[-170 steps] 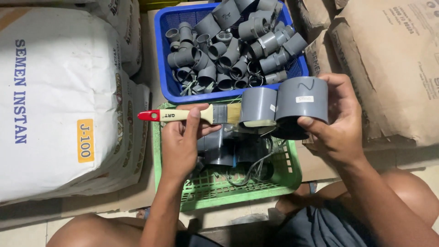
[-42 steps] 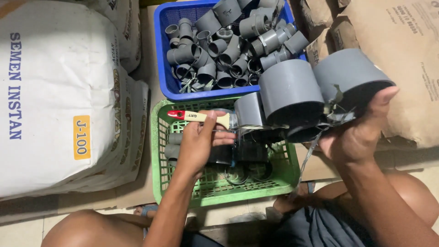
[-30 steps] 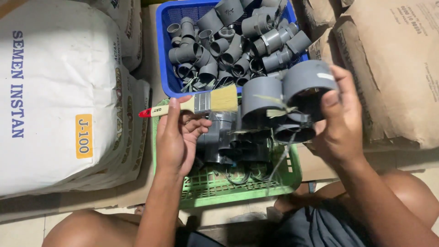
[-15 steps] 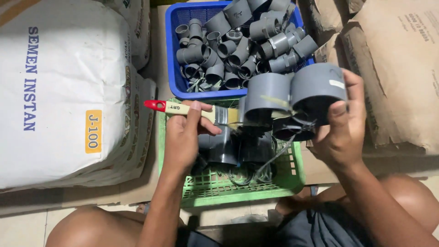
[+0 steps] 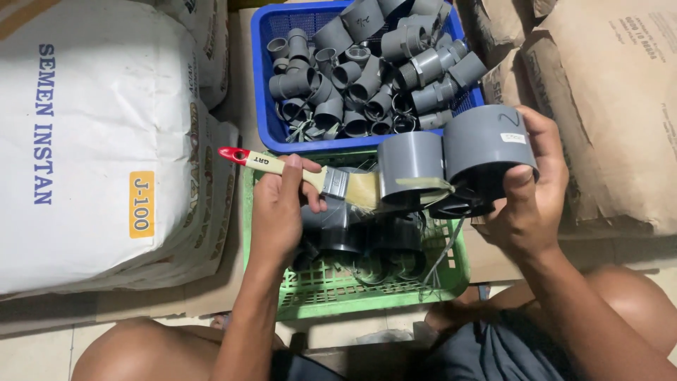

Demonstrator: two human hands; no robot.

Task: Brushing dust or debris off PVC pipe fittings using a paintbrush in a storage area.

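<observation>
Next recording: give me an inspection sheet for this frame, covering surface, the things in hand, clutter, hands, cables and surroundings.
Surface: flattened cardboard under the baskets; pale floor at the bottom edge.
Things in hand: paintbrush, red-tipped handle, bristles against the grey pipe couplings, a tied pair held above the green basket.
Clutter: more dark fittings in the green basket; blue basket heaped with smaller grey fittings.
Hands: left hand grips the brush handle; right hand holds the couplings, thumb on the front.
Cables: nothing seen; only thin strapping hanging from the bundle.
Surroundings: white sack on the left, brown paper sacks on the right, the person's knees below.
</observation>
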